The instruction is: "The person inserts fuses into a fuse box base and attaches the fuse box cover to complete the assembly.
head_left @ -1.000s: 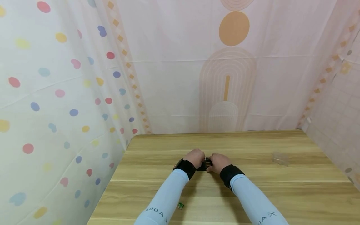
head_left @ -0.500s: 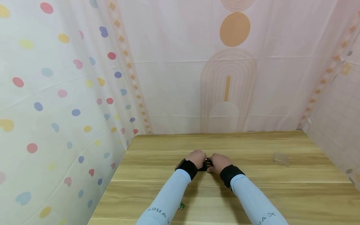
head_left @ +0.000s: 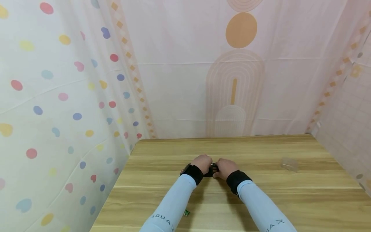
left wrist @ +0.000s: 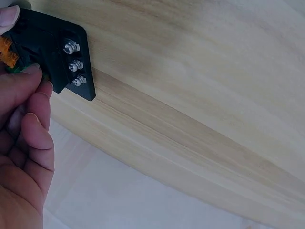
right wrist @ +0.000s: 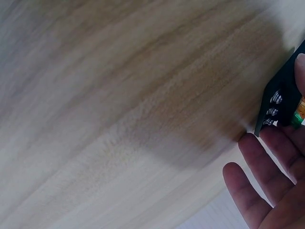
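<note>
A black plate [left wrist: 76, 29] with a raised black block [left wrist: 50, 67] lies between my hands, around the middle of the table. Silver screws [left wrist: 75, 65] line one end of it. In the left wrist view, my left hand [left wrist: 26, 138] has thumb and fingertips pinched at the block's side, on a small green piece [left wrist: 16, 69] mostly covered by them. An orange part [left wrist: 7, 52] shows beside it. My right hand [head_left: 227, 168] grips the plate's other side. In the right wrist view, its fingertips [right wrist: 248, 140] touch the plate's edge, with a thumb tip [right wrist: 300, 71] on top.
A small green piece [head_left: 186, 213] lies on the wooden table [head_left: 278, 199] beside my left forearm. Farther right lies a clear plastic piece [head_left: 290, 164]. Patterned curtains [head_left: 176, 96] hang behind and along the sides.
My left hand shifted slightly right toward the right hand between the first and second frames, then stayed nearly still. The right hand keeps its place on the plate.
</note>
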`<state>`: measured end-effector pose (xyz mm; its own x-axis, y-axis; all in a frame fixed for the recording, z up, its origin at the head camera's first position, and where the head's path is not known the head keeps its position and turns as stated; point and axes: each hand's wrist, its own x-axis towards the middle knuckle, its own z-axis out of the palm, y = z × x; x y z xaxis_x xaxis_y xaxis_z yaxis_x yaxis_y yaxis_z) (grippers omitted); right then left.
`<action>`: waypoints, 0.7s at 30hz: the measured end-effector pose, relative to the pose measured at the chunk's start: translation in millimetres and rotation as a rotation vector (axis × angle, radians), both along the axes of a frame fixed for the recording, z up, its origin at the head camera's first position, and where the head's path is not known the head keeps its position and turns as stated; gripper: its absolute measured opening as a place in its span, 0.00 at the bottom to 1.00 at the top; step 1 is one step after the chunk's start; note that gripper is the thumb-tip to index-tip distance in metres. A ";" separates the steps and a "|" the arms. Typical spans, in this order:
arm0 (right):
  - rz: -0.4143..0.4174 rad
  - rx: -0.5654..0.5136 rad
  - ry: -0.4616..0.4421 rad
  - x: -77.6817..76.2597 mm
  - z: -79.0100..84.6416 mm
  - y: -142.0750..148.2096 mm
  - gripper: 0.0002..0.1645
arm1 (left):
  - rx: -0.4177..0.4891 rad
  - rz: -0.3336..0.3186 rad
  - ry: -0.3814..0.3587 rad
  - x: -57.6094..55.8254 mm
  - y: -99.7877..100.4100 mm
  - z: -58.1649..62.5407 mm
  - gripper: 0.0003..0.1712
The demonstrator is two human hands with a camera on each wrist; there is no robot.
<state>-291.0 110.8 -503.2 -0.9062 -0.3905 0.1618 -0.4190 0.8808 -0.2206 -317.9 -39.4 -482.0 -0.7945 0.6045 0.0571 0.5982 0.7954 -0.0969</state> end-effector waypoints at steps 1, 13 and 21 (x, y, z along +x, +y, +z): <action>0.000 -0.001 0.003 0.1 0.0 0.0 0.19 | 0.001 0.007 -0.011 0.6 0.0 0.9 0.15; 0.012 -0.021 0.010 5.3 -7.4 1.8 0.19 | 0.015 0.023 -0.066 3.1 -3.6 -2.8 0.13; -0.003 0.011 0.009 5.9 -2.1 -0.3 0.19 | 0.008 0.055 -0.115 1.9 -8.9 7.6 0.11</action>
<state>-285.1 110.5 -505.3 -0.9057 -0.3900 0.1661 -0.4187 0.8842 -0.2069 -316.0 -48.2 -474.4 -0.8282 0.5596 -0.0323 0.5603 0.8279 -0.0238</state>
